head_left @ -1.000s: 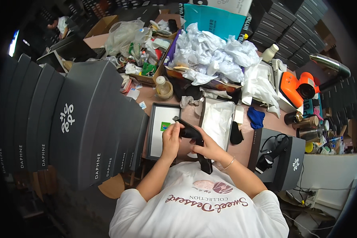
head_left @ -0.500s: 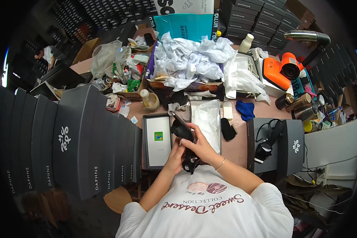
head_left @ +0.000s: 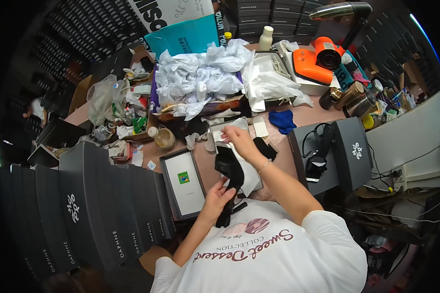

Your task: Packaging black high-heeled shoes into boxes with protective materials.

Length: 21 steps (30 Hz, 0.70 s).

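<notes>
While the left hand [head_left: 219, 195] grips a black shoe [head_left: 230, 172] above the desk edge, beside an open box lid [head_left: 185, 184], the right hand [head_left: 235, 138] pinches white tissue [head_left: 249, 171] lying under the shoe. Advice: keep the shoe steady, draw the tissue flat and unwrinkled, clear of the strap.

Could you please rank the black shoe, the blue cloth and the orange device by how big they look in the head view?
1. orange device
2. black shoe
3. blue cloth
The shoe is partly covered, so its rank is unsure.
</notes>
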Motion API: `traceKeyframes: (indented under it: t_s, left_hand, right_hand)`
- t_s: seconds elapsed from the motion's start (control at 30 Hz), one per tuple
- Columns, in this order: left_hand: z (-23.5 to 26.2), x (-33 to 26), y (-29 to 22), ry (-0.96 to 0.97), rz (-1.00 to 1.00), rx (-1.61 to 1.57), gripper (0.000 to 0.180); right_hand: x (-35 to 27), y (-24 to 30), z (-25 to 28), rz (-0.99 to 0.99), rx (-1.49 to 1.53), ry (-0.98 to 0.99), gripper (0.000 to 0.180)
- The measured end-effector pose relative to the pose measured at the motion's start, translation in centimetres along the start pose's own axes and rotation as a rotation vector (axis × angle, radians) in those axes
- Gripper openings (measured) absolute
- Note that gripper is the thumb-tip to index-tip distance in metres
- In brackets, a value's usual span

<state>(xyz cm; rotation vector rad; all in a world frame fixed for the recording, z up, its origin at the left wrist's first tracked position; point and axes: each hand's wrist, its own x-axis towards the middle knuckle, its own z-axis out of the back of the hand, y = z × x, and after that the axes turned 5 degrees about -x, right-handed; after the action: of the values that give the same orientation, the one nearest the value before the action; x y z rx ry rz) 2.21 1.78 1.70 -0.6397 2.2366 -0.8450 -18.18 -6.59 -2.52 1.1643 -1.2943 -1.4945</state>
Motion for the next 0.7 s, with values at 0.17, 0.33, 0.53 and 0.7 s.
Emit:
traceKeyframes:
  t_s: [0.17, 0.33, 0.53, 0.7]
  left_hand:
    - [0.3, -0.1, -1.1, -0.042, -0.098, -0.014, 0.064]
    - [1.2, -0.7, -2.4, -0.128, -0.159, -0.009, 0.050]
    - [5.4, -2.8, -3.1, -0.293, -0.113, -0.052, 0.035]
    - [8.0, -4.8, -1.5, -0.487, -0.186, -0.062, 0.057]
  right_hand:
    - [-1.2, 0.6, 2.0, -0.059, 0.002, 0.011, 0.033]
    - [-4.5, -2.3, 2.6, -0.190, 0.006, 0.093, 0.021]
    - [-7.6, -3.7, 3.6, -0.446, 0.106, 0.267, 0.014]
    - [-8.6, -7.3, -0.2, -0.344, -0.158, 0.574, 0.019]
